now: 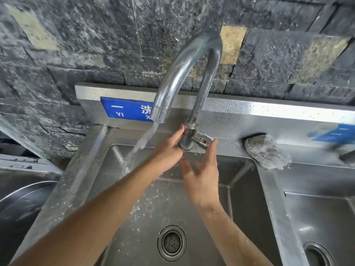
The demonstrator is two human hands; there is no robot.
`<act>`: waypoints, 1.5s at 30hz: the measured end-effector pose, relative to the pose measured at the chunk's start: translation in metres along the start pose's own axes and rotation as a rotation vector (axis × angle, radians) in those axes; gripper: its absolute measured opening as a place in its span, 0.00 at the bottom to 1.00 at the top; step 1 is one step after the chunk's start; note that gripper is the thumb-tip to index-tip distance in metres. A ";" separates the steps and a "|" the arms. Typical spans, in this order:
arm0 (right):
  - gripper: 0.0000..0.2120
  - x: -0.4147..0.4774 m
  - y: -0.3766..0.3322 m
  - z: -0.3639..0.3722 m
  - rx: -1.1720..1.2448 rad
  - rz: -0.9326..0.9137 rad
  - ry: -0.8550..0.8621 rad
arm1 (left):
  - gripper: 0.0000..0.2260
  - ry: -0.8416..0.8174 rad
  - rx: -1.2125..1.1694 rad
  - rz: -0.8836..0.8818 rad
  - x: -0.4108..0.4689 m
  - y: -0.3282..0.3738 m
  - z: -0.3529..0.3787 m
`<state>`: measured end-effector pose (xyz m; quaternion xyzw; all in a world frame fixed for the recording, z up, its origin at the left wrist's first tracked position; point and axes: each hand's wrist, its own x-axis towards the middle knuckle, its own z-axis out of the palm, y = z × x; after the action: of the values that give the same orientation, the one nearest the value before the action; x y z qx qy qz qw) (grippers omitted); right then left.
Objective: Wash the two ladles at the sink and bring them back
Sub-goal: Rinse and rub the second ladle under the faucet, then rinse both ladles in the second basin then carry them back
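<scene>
No ladle shows in the head view. A curved steel tap [184,73] stands behind the steel sink basin [242,198], and water pours from its spout down the basin's back left. My left hand [169,150] reaches to the tap's base with fingers straight, touching the column. My right hand [203,173] is spread just below the short tap handle [202,140], fingertips at the handle, holding nothing. Both hands and forearms look wet.
A grey scouring pad [267,152] lies on the sink rim to the right of the tap. A second basin [317,227] is at the right, a large steel bowl [25,200] at the left. The drain [172,242] sits in the basin floor. A dark stone wall rises behind.
</scene>
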<state>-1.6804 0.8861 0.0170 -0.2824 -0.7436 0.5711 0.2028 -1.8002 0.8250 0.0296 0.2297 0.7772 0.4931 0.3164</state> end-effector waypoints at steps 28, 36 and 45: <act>0.08 -0.004 0.122 -0.303 -0.172 0.079 0.289 | 0.10 -0.014 0.295 0.250 -0.011 0.065 0.319; 0.07 0.013 0.199 -0.352 -0.299 0.197 0.334 | 0.10 0.009 0.453 0.048 0.036 0.047 0.406; 0.18 0.032 0.291 -0.356 -0.649 0.445 -0.001 | 0.16 -0.073 0.620 -0.453 0.055 -0.012 0.463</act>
<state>-1.4278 1.2231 -0.1701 -0.4860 -0.8062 0.3365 -0.0261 -1.5061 1.1447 -0.1415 0.1545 0.9086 0.1437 0.3603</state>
